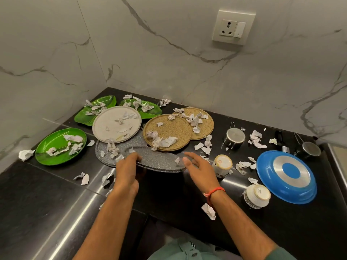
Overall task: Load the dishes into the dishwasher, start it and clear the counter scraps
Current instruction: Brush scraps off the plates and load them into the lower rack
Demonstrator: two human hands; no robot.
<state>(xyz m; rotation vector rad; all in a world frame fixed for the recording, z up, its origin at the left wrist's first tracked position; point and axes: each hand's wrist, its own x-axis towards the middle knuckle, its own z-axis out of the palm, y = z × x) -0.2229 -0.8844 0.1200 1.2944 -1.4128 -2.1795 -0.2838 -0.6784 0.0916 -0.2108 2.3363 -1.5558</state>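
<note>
marble-veined wall tiles meet in a corner behind a glossy black counter, with a wall socket high on the right. from my remote seat i see both hands over the near middle of the counter. my left hand has its fingers curled over the near rim of a speckled grey plate, which is tilted with its near edge lifted off the counter. my right hand is spread, fingers straight, at the plate's right end; i cannot tell whether it touches. a red thread circles that wrist.

a second grey plate lies under it. behind sit a white round plate, two brown round plates overlapping, two green leaf-shaped plates in the corner, and a green round plate at the left. crumpled paper scraps lie on the plates and across the counter. to the right are two upturned white cups, a small steel pot, a dark one further right, and an upside-down blue plate.
</note>
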